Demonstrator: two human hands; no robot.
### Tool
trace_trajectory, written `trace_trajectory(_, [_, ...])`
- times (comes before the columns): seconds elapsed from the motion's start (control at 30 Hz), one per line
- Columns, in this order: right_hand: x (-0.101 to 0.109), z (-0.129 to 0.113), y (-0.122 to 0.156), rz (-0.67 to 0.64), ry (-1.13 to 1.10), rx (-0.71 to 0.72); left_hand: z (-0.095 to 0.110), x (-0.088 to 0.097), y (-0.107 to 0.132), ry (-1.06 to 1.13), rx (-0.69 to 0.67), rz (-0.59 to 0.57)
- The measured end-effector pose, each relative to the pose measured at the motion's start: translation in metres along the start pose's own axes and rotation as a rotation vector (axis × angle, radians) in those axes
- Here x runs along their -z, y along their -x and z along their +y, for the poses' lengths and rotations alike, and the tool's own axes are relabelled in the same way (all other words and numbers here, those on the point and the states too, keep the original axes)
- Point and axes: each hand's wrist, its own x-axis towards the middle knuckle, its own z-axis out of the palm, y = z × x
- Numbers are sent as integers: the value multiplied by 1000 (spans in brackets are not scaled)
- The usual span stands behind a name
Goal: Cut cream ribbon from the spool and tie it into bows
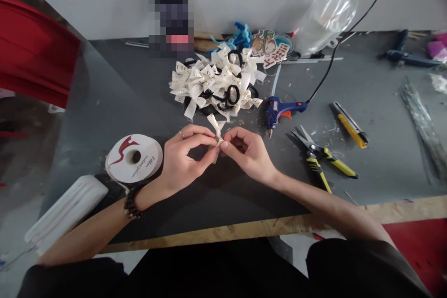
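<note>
A short piece of cream ribbon (215, 123) with gold print is pinched between both hands, its upper end sticking up and a small tail hanging below. My left hand (186, 153) closes thumb and fingers on its left side. From the right, my right hand (249, 151) grips the ribbon's middle between thumb and forefinger. Fingertips hide how the ribbon is folded or knotted there. Just beyond lies a heap of ribbon bows (209, 77) with black hair ties (233, 95) among them. A white ribbon spool (134, 158) rests beside my left wrist.
Right of the heap lies a blue glue gun (279, 111), its black cord rising to the upper right. Yellow-handled scissors (316, 151) lie spread near my right forearm, with a yellow utility knife (351, 125) beyond. A white power strip-like block (68, 212) is at left.
</note>
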Motion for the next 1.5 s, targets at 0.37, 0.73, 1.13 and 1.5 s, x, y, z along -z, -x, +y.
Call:
trace_trajectory(0.37, [-3, -9, 5, 171, 434, 459, -10, 4, -4, 260, 234, -85])
trace_trajectory(0.73, [-9, 1, 4, 137, 82, 152, -25, -3, -1, 630, 429, -8])
trace_trajectory(1.13, [-7, 8, -1, 68, -58, 38, -16, -9, -1, 725, 777, -4])
trace_trajectory(1.5, [-6, 9, -4, 180, -90, 17, -10, -7, -3, 662, 677, -154])
